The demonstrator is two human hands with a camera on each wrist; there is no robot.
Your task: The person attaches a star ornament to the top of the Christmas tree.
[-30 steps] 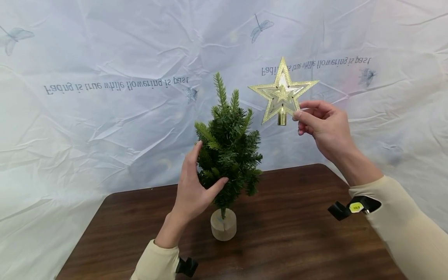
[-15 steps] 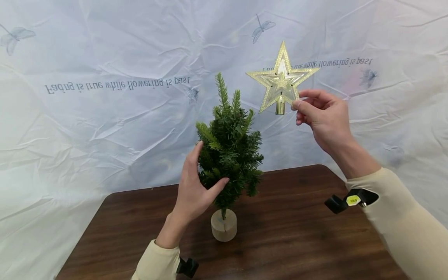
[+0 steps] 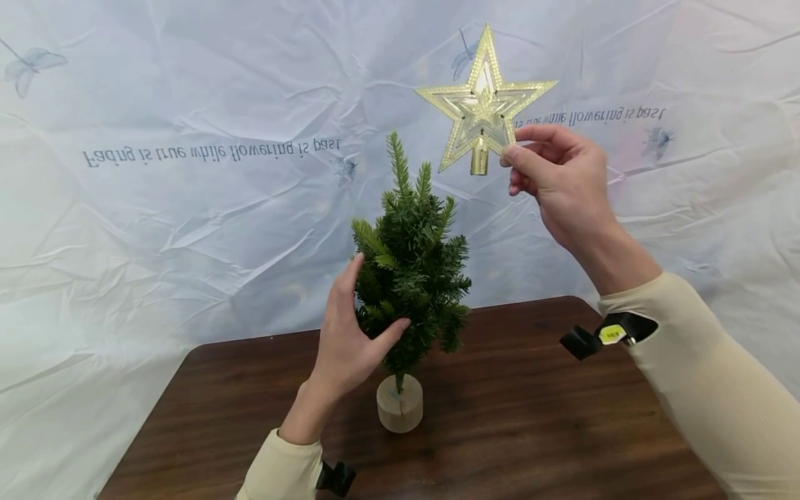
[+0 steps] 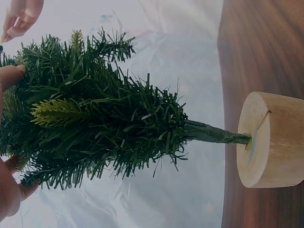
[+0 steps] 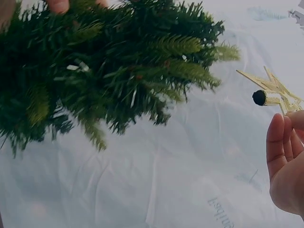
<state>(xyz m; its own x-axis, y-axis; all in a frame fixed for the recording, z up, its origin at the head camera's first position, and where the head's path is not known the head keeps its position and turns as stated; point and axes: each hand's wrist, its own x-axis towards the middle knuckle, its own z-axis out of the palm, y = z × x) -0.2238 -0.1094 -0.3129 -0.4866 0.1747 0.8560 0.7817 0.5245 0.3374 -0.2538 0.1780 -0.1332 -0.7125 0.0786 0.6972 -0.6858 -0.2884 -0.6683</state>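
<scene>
A small artificial Christmas tree (image 3: 409, 278) stands upright on its round wooden base (image 3: 400, 403). My left hand (image 3: 346, 333) holds the foliage from the left side, thumb in front; its other fingers are partly hidden by the branches. In the left wrist view, fingertips (image 4: 29, 190) press into the needles. Up and to the right of the treetop, my right hand (image 3: 562, 184) pinches a gold star tree topper (image 3: 484, 104) by its lower right point. The star is upright, its socket (image 3: 479, 158) facing down, apart from the tree. The right wrist view shows the socket's dark opening (image 5: 259, 98).
The tree base rests on a dark wooden table (image 3: 531, 403) with rounded corners. Behind it hangs a wrinkled pale cloth (image 3: 219, 229) printed with lettering and dragonflies. Black straps with small devices (image 3: 609, 335) sit at both wrists.
My right hand has raised the star topper and moved it slightly left, towards the area above the treetop. The left hand and the tree have stayed in place.
</scene>
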